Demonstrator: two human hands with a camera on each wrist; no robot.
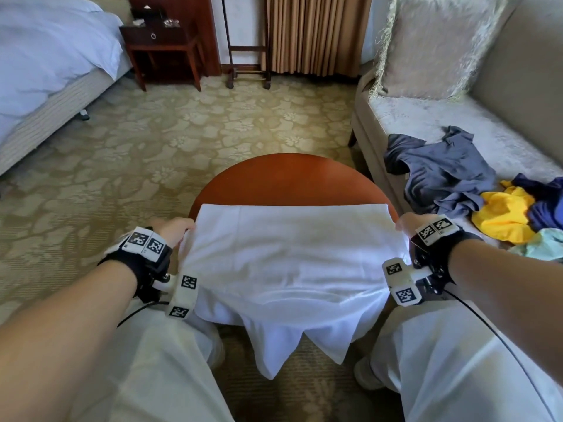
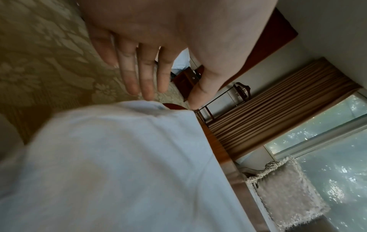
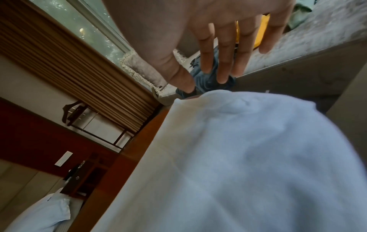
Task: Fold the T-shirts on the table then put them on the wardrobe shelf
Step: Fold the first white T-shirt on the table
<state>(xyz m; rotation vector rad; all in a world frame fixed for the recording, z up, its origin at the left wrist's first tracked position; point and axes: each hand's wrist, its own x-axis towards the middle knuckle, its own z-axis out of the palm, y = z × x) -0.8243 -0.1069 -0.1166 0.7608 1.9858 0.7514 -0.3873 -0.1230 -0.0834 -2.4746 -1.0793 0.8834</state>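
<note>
A white T-shirt (image 1: pixel 289 254) lies spread on the round wooden table (image 1: pixel 283 178), its near part hanging over the front edge between my knees. My left hand (image 1: pixel 173 229) is at the shirt's left edge and my right hand (image 1: pixel 406 223) at its right edge. In the left wrist view the left hand (image 2: pixel 170 100) has straight fingers, tips just at the T-shirt (image 2: pixel 119 157) fold. In the right wrist view the right hand (image 3: pixel 205 84) is likewise straight-fingered over the T-shirt (image 3: pixel 238 157) corner. Neither hand grips cloth.
A sofa (image 1: pixel 426 117) stands right of the table with a loose pile: a grey-blue shirt (image 1: pixel 438 172), a yellow one (image 1: pixel 502 214), a navy one (image 1: pixel 545 202). A bed (image 1: pixel 45 71) is at far left, a nightstand (image 1: pixel 164 47) and a valet stand (image 1: pixel 248 56) behind. Carpet lies between.
</note>
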